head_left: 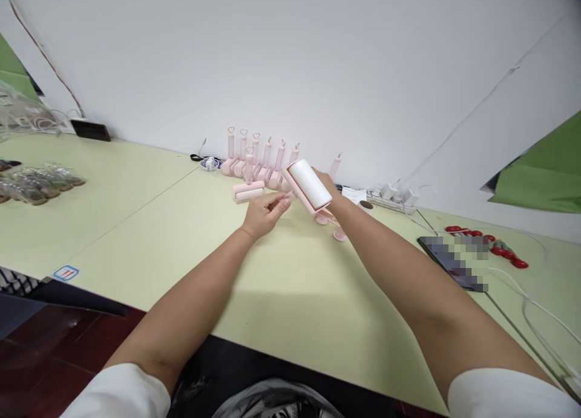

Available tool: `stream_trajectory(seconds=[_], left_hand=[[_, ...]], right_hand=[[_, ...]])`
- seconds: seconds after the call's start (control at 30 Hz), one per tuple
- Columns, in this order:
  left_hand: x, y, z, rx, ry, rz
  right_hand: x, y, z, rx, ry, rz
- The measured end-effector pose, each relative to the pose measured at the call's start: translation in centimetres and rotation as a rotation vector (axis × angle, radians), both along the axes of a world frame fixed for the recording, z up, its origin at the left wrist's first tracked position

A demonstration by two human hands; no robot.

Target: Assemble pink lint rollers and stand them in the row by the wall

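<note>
A pink lint roller with a white roll (310, 184) is held up above the table by my right hand (324, 182), whose fingers are mostly behind it. Just left of the roller, my left hand (267, 213) pinches a small, thin clear piece close to the roller's left edge. Behind my hands, several pink rollers with heart-topped handles (267, 152) stand in a row. One pink roller (248, 191) lies nearer, beside my left hand. Small pink round parts (339, 234) lie below the held roller.
A dark tablet (449, 264) and red-ended items (503, 251) lie at the right, near white cables. A power strip (390, 200) runs along the wall. Bagged items (40, 182) and a black box (91, 129) are at the left. The table's front edge crosses below my forearms.
</note>
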State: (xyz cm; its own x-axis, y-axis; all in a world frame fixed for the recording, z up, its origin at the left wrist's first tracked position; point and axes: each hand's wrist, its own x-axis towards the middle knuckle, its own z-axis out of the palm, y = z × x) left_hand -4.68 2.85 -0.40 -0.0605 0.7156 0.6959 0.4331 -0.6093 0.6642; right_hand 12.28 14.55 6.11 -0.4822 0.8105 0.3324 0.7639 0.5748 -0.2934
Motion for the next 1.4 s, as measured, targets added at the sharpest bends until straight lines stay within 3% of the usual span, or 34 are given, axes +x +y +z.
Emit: stream_trajectory(seconds=[0.13, 0.23, 0.33, 0.43, 0.6, 0.7, 1.4], left_hand=[[0.1, -0.7, 0.5, 0.025, 0.042, -0.014], [0.5, -1.0, 0.8, 0.042, 0.088, -0.027], [1.1, -1.3, 0.9, 0.023, 0.196, -0.077], [1.8, -1.8, 0.9, -0.064, 0.307, -0.161], [2.6, -2.3, 0.7, -0.204, 0.428, -0.235], [2.7, -2.3, 0.7, -0.214, 0.471, -0.243], [2.3, -2.3, 0.9, -0.194, 0.604, -0.247]], right_hand=[[2.3, -2.2, 1.9, -0.051, 0.329, -0.093], [5.6, -5.2, 2.5, -0.106, 0.708, -0.104], [8.8, -8.8, 1.9, -0.244, 0.916, -0.094], [10.9, -11.9, 0.0, -0.336, 1.008, -0.11], [12.1, -14.5, -4.3, -0.299, 0.998, -0.137], [12.2, -15.2, -5.7, -0.32, 0.95, -0.114], [12.1, -15.5, -6.5, -0.341, 0.887, -0.036]])
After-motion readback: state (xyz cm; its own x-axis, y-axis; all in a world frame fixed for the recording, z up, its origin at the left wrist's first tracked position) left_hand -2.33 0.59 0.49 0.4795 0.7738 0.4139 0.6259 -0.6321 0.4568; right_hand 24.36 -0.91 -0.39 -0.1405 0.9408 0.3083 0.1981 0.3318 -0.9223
